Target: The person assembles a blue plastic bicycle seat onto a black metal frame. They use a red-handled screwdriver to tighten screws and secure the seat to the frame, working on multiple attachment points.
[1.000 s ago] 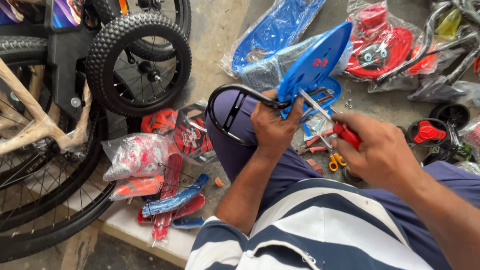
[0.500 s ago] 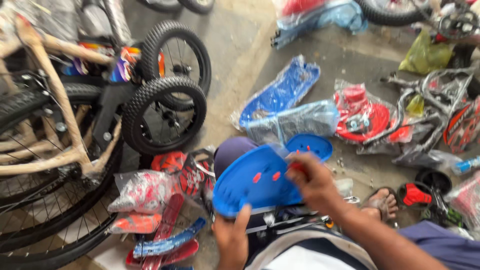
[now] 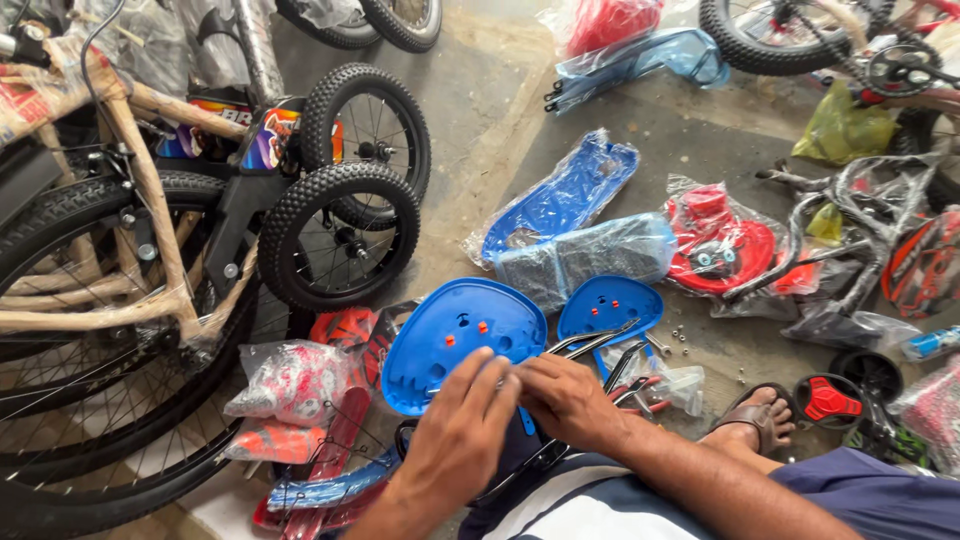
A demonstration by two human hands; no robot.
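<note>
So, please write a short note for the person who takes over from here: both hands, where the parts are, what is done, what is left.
Left hand: open, fingers resting on the lower edge of the big blue plastic plate.
Right hand: closed around the metal rods beside that plate.
A second blue plate lies just behind, on the floor.
Loose nuts are scattered on the floor near the rods.
Done: the big plate has three red fasteners in it.
Left: I cannot tell whether the rods are fixed to the plate; please check.

Head camera looks steeply down, close over a seemingly cluttered floor (image 3: 480, 150).
</note>
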